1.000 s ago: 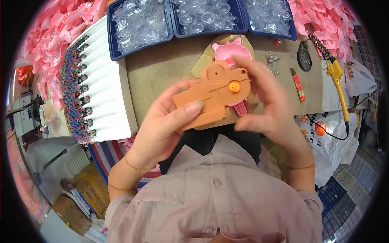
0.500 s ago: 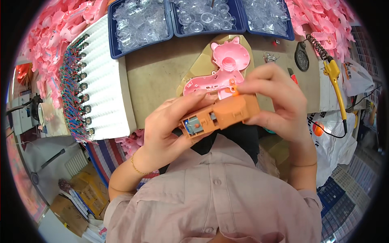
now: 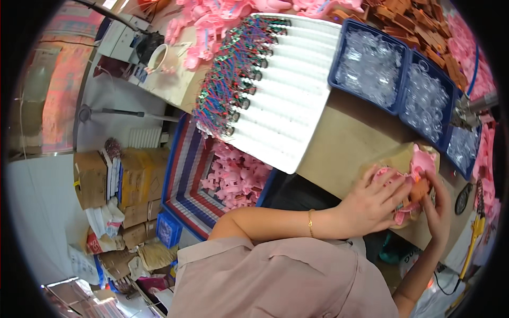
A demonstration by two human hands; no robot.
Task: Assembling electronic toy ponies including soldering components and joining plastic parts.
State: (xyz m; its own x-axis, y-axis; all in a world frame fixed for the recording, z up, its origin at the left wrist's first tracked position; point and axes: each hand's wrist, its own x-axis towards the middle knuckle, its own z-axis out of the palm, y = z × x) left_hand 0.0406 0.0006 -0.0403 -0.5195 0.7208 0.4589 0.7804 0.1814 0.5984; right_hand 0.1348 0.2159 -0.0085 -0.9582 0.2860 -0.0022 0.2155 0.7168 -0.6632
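Note:
Over the pink animal-shaped shell half (image 3: pixel 424 159), an orange plastic housing (image 3: pixel 417 193) sits between my hands at the right of the table. My left hand (image 3: pixel 371 204) lies across the left side of the shell with fingers spread, their tips at the housing; its thumb is hidden. My right hand (image 3: pixel 439 204) grips the housing's right end between thumb and fingers. Under the shell a tan holder shows in part. Whether the housing is seated in the shell cannot be made out.
White ridged tray (image 3: pixel 297 90) carries wired round parts (image 3: pixel 228 79). Blue bins (image 3: pixel 366 66) of clear plastic parts stand behind, with orange housings (image 3: pixel 413 24) beyond. Pink pieces fill a striped-lined container (image 3: pixel 233 175) below. A yellow-handled tool (image 3: pixel 477 227) hangs at right.
The view has swung left, so the hands now appear at the right. The orange housing has gone from tilted near my body to over the pink shell. My left fingers have spread out.

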